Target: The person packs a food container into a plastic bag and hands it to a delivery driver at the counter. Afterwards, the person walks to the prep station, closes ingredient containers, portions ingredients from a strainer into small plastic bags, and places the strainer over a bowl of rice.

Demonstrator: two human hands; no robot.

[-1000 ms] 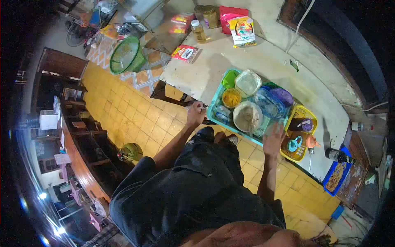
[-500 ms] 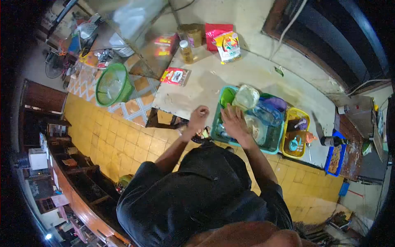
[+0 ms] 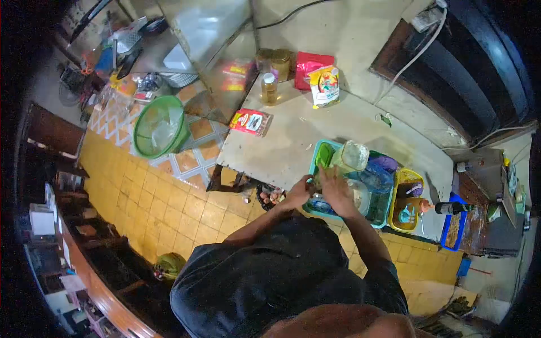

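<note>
A turquoise basin (image 3: 378, 215) on the worktop holds a clear tub with a whitish rim (image 3: 355, 155), a green container (image 3: 323, 153), blue clear plastic (image 3: 376, 179) and a purple item (image 3: 385, 164). Above its left part my right hand (image 3: 337, 192) reaches in, fingers stretched out and apart near the green container. My left hand (image 3: 298, 193) is at the basin's left rim, close to the right hand. Its fingers are curled together; whatever they grip, if anything, is too small to make out.
A yellow basket (image 3: 404, 227) with bottles stands right of the basin. Along the back are a capped jar (image 3: 269, 90) and a white-yellow packet (image 3: 325, 87); a red packet (image 3: 251, 121) lies nearer. A green strainer basket (image 3: 137, 135) sits on the tiled counter at left.
My left hand has moved right and down, from above the worktop to the basin's edge beside my right hand. The view has shifted, so the worktop things appear lower and farther right.
</note>
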